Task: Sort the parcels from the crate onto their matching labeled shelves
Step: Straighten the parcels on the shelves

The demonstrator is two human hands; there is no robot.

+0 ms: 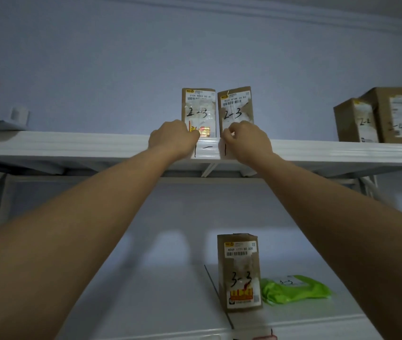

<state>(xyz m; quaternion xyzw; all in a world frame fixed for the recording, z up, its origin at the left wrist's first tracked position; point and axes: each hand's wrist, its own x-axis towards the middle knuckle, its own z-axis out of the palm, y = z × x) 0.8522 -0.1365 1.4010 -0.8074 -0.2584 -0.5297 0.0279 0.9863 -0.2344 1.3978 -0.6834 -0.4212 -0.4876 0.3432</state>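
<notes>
Steadying two upright 2-3 parcels, touching side by side at upper shelf (72, 146) front edge: left hand (174, 138) grip curled on left parcel (198, 106), right hand (247, 139) grip pinching right parcel (235, 106). Risk: tipping forward off edge on release, right parcel already slightly tilted.

Brown cardboard parcels (198, 111), white labels, black handwritten numbers; lime-green plastic pouch (295, 289); white metal shelf (72, 146); pale blue wall (195, 45).
</notes>
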